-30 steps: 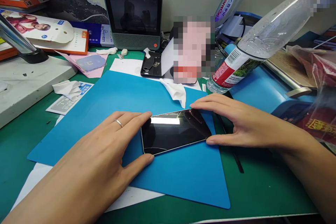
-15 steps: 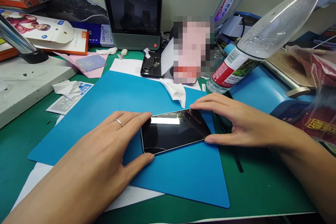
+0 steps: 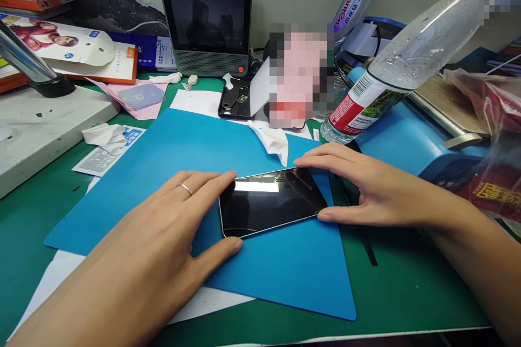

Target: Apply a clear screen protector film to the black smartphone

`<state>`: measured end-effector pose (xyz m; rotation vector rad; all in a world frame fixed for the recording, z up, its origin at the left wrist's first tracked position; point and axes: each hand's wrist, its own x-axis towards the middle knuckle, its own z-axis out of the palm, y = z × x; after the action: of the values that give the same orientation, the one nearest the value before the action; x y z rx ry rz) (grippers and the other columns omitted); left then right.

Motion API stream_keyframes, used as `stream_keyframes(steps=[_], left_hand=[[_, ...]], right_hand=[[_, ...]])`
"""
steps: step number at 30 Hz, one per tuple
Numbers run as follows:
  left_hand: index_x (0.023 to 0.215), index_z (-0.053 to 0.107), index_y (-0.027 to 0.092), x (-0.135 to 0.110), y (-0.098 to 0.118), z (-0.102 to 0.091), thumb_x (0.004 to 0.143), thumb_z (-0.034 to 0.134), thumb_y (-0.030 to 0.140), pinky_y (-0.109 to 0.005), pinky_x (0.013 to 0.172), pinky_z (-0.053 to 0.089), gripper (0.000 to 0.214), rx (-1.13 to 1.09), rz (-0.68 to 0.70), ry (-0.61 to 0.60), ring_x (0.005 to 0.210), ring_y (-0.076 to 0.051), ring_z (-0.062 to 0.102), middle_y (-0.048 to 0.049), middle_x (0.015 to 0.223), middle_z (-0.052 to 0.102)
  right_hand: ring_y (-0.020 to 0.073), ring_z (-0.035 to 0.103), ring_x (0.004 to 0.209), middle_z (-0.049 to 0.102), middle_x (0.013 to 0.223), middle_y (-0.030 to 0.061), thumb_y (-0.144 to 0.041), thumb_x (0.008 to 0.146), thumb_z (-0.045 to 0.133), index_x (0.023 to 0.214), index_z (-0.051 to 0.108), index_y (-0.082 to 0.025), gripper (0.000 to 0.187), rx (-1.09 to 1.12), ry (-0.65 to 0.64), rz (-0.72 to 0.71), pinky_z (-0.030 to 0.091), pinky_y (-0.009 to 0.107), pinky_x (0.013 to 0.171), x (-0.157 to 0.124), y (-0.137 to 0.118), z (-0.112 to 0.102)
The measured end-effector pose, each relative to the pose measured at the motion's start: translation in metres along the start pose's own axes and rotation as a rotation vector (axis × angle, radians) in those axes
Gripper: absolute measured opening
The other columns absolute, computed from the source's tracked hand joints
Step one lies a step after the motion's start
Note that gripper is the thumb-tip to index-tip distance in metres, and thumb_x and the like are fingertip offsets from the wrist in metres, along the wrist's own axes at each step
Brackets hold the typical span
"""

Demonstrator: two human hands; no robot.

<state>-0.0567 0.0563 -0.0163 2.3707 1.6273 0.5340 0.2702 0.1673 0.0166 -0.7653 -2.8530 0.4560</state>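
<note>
A black smartphone (image 3: 268, 203) lies screen up on a blue mat (image 3: 179, 157) near the middle of the desk. My left hand (image 3: 163, 244) clasps the phone's left end, fingers along its far corner and thumb at its near corner. A ring sits on one finger. My right hand (image 3: 366, 187) clasps the right end the same way, fingers on the far edge and thumb against the near corner. The phone stays flat on the mat.
A tilted clear water bottle (image 3: 399, 65) leans over the right side. A small screen device (image 3: 205, 24) stands at the back, with a black phone part (image 3: 236, 100), white cloths (image 3: 271, 141) and boxes (image 3: 81, 51) around it. A grey platform (image 3: 44, 122) sits left.
Almost nothing moved. My left thumb slid a little to the right along the phone's near corner; both hands keep their hold.
</note>
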Motion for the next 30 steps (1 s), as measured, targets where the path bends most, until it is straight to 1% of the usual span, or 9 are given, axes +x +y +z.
stream_keyframes(steps=[2,8,14,18,22,25,28,30], left_hand=[[0.152,0.045,0.036,-0.0003,0.0004,0.0010,0.097,0.056,0.064,-0.056,0.087,0.062,0.062,0.003,0.004,0.006,0.119,-0.038,0.067,-0.0064,0.139,0.067],[0.155,0.039,0.041,-0.0039,0.0021,0.0019,0.098,0.051,0.067,-0.055,0.097,0.060,0.064,0.029,-0.018,-0.001,0.126,-0.037,0.063,-0.0035,0.146,0.063],[0.157,0.037,0.040,-0.0038,-0.0004,0.0031,0.098,0.051,0.066,-0.053,0.093,0.061,0.065,0.033,-0.003,-0.003,0.126,-0.036,0.064,-0.0030,0.144,0.064],[0.156,0.040,0.039,-0.0015,-0.0017,0.0027,0.098,0.053,0.065,-0.054,0.092,0.061,0.065,0.039,0.005,0.007,0.125,-0.037,0.064,-0.0041,0.144,0.065],[0.153,0.046,0.033,0.0010,-0.0007,0.0016,0.096,0.058,0.062,-0.055,0.092,0.061,0.065,0.031,0.015,0.010,0.123,-0.038,0.064,-0.0066,0.143,0.065],[0.151,0.051,0.029,0.0027,0.0019,0.0009,0.095,0.062,0.058,-0.054,0.090,0.062,0.064,0.021,0.015,0.008,0.121,-0.037,0.064,-0.0075,0.141,0.066],[0.149,0.054,0.028,0.0039,0.0045,0.0004,0.095,0.062,0.058,-0.052,0.089,0.062,0.063,0.012,0.001,0.001,0.121,-0.037,0.064,-0.0077,0.139,0.067],[0.149,0.055,0.028,0.0046,0.0055,0.0003,0.095,0.061,0.057,-0.051,0.090,0.061,0.062,0.009,-0.007,-0.004,0.121,-0.037,0.064,-0.0077,0.139,0.067]], right_hand=[[0.0328,0.062,0.128,0.064,0.142,0.0140,-0.049,0.083,0.080,0.150,0.053,-0.024,0.076,-0.004,-0.004,0.001,0.053,0.045,0.107,-0.0005,-0.0001,-0.0003],[0.0338,0.060,0.132,0.061,0.146,0.0141,-0.048,0.083,0.080,0.153,0.050,-0.025,0.079,-0.005,-0.025,0.012,0.051,0.047,0.109,0.0001,0.0005,0.0007],[0.0345,0.060,0.132,0.062,0.146,0.0132,-0.048,0.080,0.082,0.153,0.051,-0.026,0.082,0.023,-0.026,0.020,0.052,0.047,0.109,-0.0007,0.0028,0.0020],[0.0339,0.062,0.130,0.063,0.145,0.0126,-0.048,0.083,0.080,0.152,0.052,-0.026,0.078,0.028,-0.012,0.020,0.053,0.047,0.107,0.0008,0.0005,0.0014],[0.0331,0.062,0.129,0.064,0.143,0.0123,-0.048,0.086,0.077,0.148,0.056,-0.026,0.069,0.028,0.004,0.027,0.053,0.046,0.106,0.0029,-0.0021,0.0003],[0.0321,0.063,0.127,0.065,0.140,0.0130,-0.049,0.090,0.073,0.145,0.060,-0.024,0.061,0.030,0.029,0.036,0.054,0.045,0.105,0.0036,-0.0015,0.0002],[0.0322,0.063,0.128,0.065,0.141,0.0133,-0.054,0.094,0.066,0.142,0.062,-0.024,0.056,0.031,0.062,0.037,0.052,0.047,0.107,0.0044,0.0011,0.0023],[0.0340,0.059,0.134,0.062,0.147,0.0129,-0.061,0.096,0.058,0.141,0.064,-0.026,0.057,0.039,0.089,0.032,0.048,0.050,0.112,0.0061,0.0028,0.0055]])
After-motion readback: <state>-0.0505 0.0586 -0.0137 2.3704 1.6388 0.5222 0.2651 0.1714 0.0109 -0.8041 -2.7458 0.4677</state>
